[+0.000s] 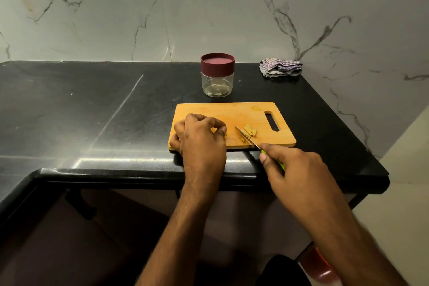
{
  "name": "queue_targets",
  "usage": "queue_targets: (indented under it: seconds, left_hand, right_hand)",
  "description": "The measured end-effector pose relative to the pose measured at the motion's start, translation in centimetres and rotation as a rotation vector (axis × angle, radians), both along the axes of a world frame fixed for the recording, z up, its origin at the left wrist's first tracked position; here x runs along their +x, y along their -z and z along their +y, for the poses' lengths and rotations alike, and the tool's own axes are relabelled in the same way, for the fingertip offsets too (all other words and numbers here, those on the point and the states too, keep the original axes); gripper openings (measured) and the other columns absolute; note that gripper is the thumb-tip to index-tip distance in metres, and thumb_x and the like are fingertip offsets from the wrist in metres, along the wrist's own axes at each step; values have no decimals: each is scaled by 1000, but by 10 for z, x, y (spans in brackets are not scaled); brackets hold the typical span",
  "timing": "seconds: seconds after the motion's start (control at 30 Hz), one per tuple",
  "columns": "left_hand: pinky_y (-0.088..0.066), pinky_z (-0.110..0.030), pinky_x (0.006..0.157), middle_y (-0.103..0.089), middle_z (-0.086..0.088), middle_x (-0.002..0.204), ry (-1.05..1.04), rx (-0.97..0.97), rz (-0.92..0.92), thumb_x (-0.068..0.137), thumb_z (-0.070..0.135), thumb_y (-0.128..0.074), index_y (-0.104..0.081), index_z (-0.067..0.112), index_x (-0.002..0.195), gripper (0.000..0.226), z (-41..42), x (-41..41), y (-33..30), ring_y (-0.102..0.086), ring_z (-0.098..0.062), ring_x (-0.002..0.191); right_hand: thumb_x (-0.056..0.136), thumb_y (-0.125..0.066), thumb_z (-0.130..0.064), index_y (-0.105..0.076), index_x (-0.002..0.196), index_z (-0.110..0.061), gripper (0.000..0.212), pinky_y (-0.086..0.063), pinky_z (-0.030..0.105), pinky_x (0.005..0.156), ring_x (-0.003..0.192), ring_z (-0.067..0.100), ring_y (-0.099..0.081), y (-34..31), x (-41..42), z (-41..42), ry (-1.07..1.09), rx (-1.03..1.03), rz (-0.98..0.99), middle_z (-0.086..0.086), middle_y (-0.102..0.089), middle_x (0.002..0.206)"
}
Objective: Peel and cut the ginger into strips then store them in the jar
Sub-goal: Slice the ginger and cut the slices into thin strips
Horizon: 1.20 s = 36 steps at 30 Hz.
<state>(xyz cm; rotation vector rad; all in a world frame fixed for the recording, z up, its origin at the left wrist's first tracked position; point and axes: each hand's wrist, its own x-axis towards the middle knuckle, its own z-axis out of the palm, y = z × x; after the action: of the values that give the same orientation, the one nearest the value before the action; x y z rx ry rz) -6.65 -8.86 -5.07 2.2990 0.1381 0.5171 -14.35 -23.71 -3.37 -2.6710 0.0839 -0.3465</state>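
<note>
Hands over board (pixel 232 114) on black counter (pixel 92 111): right hand (pixel 299 169) curled round green-handled knife (pixel 249 138), blade beside cut strips (pixel 250 131); left hand (pixel 200 137) pinching ginger (pixel 214 130) against the wood. Small scrap (pixel 255 108) near the handle slot. Beyond, jar (pixel 217 74) upright with maroon lid on; cloth (pixel 281 67) crumpled by wall.

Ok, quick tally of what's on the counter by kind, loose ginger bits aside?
Cutting board: 1
Knife, held by the right hand: 1
Jar, maroon lid on: 1
Checked cloth: 1
Total: 4
The left hand pinches a ginger piece on the board; cut strips lie beside the blade.
</note>
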Motion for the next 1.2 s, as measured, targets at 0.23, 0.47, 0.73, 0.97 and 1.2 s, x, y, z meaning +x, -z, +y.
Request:
queue_targets:
  seconds: [0.23,0.47,0.73,0.97,1.2]
  left_hand:
    - [-26,-43,110,-48,7,125,-61,8,-3,93,34,-69,-74,30,102,12,-1,0,1,-30,-18,131]
    - [-22,-35,108,-48,8,124,-74,-120,-61,97,19,-61,-69,32,109,20,4,2,4,-32,-16,132]
    - [-25,-41,110,-51,8,123,-55,-83,-119,94,37,-65,-69,31,109,17,2,1,8,-34,-15,130]
    - [-21,-43,112,-49,9,126,-14,25,-69,91,40,-69,-72,32,105,17,-2,-2,4,-29,-15,132]
    - [-18,-35,103,-51,11,125,142,131,-74,90,48,-67,-71,35,105,20,-7,1,3,-31,-13,130]
  right_hand:
    - [100,-41,-38,-60,120,-29,29,-45,24,67,81,10,-55,-2,12,24,-63,17,-1,-3,-66,98]
    - [102,-38,-34,-59,119,-26,29,-47,26,64,77,9,-55,0,38,47,-140,80,-25,-4,-65,93]
    - [101,-41,-39,-53,133,-34,35,-35,16,55,71,4,-53,5,39,33,-87,95,-86,-9,-64,87]
    - [100,-41,-42,-55,132,-33,36,-50,26,72,83,9,-58,6,36,11,-14,99,-94,-4,-67,99]
    - [99,-43,-42,-56,132,-33,37,-48,26,73,87,11,-58,9,36,-10,35,123,-90,-2,-68,102]
